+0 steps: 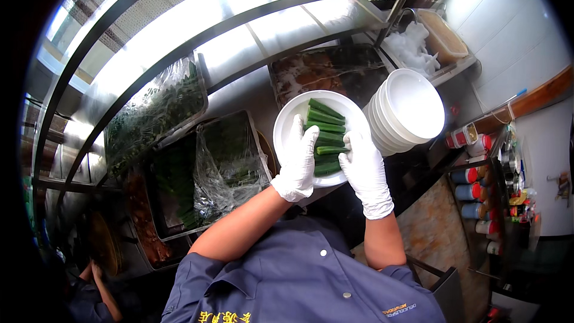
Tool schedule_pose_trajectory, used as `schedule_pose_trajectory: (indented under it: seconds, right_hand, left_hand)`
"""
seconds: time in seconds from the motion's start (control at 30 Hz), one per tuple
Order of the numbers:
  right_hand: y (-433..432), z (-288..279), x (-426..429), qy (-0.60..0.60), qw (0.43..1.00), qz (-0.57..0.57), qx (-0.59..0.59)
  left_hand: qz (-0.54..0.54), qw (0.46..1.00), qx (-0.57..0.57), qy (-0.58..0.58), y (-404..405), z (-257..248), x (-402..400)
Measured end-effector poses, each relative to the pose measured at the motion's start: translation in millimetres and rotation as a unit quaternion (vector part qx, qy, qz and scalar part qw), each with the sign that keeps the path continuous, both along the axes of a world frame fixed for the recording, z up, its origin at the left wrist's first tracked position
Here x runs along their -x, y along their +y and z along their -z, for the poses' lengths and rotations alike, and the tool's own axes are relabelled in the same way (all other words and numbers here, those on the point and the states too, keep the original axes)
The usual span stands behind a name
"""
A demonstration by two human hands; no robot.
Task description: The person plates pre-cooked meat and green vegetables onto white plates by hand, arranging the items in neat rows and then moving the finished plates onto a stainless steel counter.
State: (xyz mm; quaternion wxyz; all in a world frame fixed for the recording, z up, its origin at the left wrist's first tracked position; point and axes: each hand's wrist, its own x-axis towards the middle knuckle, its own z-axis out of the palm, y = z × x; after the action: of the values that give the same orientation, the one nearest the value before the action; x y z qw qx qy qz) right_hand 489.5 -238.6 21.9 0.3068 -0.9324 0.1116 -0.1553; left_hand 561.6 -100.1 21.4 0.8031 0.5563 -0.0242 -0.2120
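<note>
A round white bowl (287, 116) stands before me, with a row of green vegetable sticks (326, 127) laid side by side in it. They could be okra or cut cucumber; I cannot tell which. My left hand (299, 157), in a white glove, reaches into the bowl and presses on the sticks' left ends. From the other side my right hand (362, 166), gloved too, holds the right ends, its thumb at one lighter stick. The sticks are clasped between both hands, which partly cover them. Touching or close to the bowl's right side is a stack of white bowls (415, 105).
A metal tray (163, 235) of dark green vegetables, partly under plastic film (224, 188), lies left. Behind it is a film-covered tray of greens (157, 112). A steel shelf (269, 13) overhangs the back. Spice jars (466, 192) stand right. Another person's hands (95, 271) show lower left.
</note>
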Motion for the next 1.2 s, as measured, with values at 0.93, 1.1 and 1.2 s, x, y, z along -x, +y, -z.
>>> schedule_pose_trajectory:
  seconds: [0.93, 1.1, 1.2]
  right_hand:
    - [-15, -16, -49, 0.022, 0.970, -0.168, 0.173]
    - [-3, -30, -66, 0.029, 0.960, -0.241, 0.143]
    - [-5, -35, -63, 0.018, 0.958, -0.259, 0.118]
  left_hand:
    - [-0.010, 0.996, 0.078, -0.038, 27, 6, -13]
    - [-0.120, 0.986, 0.099, -0.064, 112, 16, 10]
    - [-0.173, 0.980, 0.018, -0.093, 172, 41, 25]
